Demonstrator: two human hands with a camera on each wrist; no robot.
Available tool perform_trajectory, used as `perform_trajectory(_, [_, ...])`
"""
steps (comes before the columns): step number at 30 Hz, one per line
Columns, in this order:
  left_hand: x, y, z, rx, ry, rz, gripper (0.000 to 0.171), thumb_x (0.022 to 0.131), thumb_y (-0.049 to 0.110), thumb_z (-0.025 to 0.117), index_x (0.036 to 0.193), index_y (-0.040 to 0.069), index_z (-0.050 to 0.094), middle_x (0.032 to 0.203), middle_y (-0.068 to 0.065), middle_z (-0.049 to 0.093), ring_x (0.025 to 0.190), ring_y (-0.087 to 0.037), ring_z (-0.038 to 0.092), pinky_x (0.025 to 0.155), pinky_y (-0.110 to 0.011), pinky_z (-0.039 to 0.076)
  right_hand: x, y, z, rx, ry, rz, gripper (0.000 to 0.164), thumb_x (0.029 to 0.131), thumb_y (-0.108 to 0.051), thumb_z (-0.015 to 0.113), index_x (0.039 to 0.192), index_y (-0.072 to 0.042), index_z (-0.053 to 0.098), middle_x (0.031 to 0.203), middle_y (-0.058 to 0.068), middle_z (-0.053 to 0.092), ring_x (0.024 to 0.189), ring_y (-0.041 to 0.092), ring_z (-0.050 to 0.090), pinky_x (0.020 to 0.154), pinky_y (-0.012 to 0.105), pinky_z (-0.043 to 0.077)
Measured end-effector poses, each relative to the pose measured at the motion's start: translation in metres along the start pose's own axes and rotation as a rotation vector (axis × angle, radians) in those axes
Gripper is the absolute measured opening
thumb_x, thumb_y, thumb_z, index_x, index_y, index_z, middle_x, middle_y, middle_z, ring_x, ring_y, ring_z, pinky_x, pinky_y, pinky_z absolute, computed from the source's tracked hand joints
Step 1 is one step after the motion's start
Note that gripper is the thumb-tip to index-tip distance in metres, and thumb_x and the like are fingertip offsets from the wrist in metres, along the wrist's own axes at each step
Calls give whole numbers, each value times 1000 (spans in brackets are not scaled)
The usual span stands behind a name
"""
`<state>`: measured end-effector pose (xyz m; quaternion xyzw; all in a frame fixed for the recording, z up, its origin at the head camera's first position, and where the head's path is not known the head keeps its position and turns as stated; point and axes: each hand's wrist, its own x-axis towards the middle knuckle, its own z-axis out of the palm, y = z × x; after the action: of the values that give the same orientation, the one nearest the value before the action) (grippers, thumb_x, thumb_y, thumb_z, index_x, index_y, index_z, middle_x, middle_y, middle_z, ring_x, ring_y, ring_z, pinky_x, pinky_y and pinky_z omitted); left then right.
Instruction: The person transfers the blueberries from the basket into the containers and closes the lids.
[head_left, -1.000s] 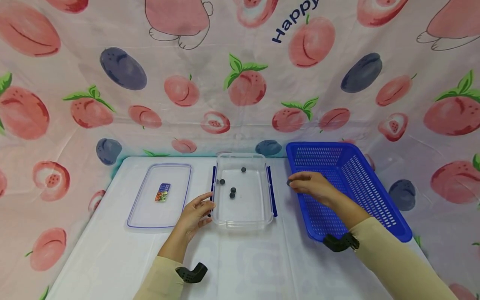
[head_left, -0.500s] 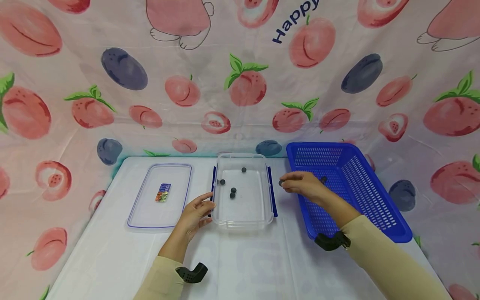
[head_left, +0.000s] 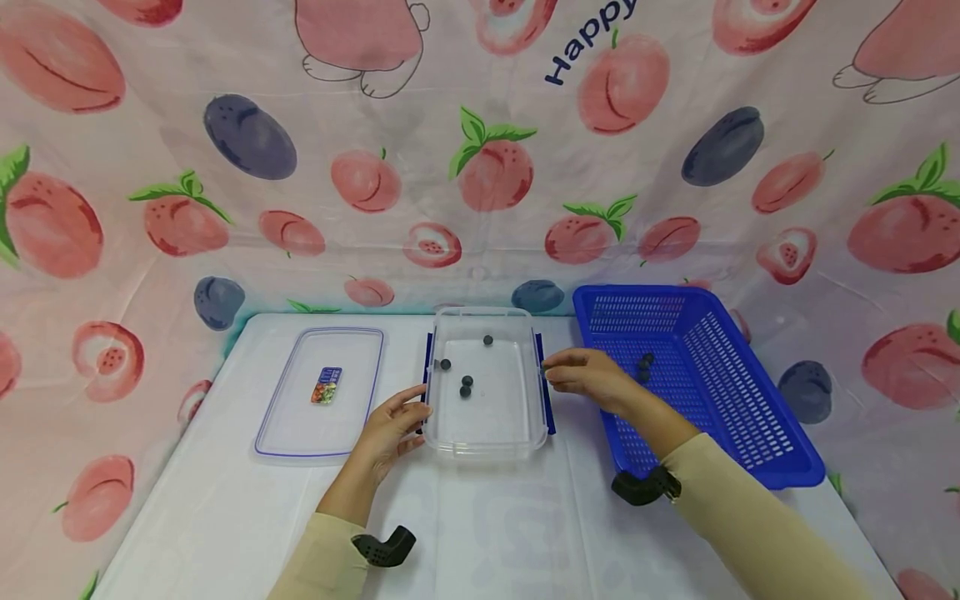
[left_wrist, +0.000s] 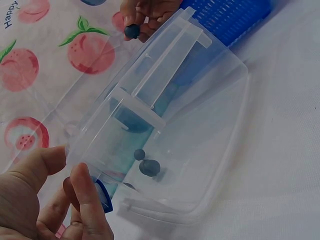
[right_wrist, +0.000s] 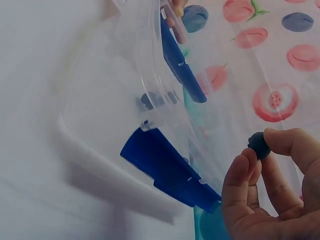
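Observation:
My right hand (head_left: 588, 375) pinches a blueberry (right_wrist: 259, 145) between thumb and fingertips, beside the right wall of a clear plastic food container (head_left: 491, 429). In the head view the fingers mostly hide this berry. Several blueberries (head_left: 467, 381) lie apart on the container's floor, two of them close together near the middle. At the container's left side, my left hand (head_left: 390, 429) holds the wall near a blue latch (left_wrist: 103, 195), thumb and fingers at the edge. Another blue latch (right_wrist: 165, 172) hangs folded out on the right side. The container's top is uncovered.
A blue plastic basket (head_left: 738, 400) stands at the right, with several blueberries (head_left: 645, 367) inside. Left of the container lies a clear lid (head_left: 288, 425) with a blue seal and a label (head_left: 326, 386). A fruit-print cloth (head_left: 480, 250) hangs behind the white table (head_left: 480, 533).
My right hand has moved left with the blueberry, from over the basket's rim to the container's right side, uncovering berries in the basket. The left hand has stayed in place.

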<state>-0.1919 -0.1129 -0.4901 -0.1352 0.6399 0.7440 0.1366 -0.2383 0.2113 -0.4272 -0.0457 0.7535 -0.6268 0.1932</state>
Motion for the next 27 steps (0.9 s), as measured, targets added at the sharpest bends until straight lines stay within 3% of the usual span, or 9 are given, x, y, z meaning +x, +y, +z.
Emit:
perform_trajectory(11, [1, -2, 0, -4, -1, 2, 49, 93, 11, 67, 140, 11, 54, 94, 7, 61, 81, -10, 52, 65, -20, 55, 15, 1, 24, -28, -24, 2, 37, 93, -8, 64, 124, 12, 58, 111, 11, 66, 94, 12, 65, 91, 31, 55])
perform_trajectory(20, [0, -1, 1, -7, -6, -2, 49, 93, 11, 67, 140, 11, 54, 94, 8, 61, 81, -10, 52, 65, -20, 55, 31, -5, 39, -74, 26, 30, 33, 92, -9, 66, 121, 6, 63, 115, 15, 68, 96, 16, 67, 92, 32, 56])
perform_trajectory(27, [1, 0, 0, 1, -7, -3, 48, 94, 10, 65, 140, 10, 54, 92, 6, 60, 78, -9, 51, 65, -20, 55, 45, -10, 51, -89, 53, 43, 29, 89, -8, 71, 114, 5, 67, 107, 13, 70, 100, 27, 68, 88, 32, 57])
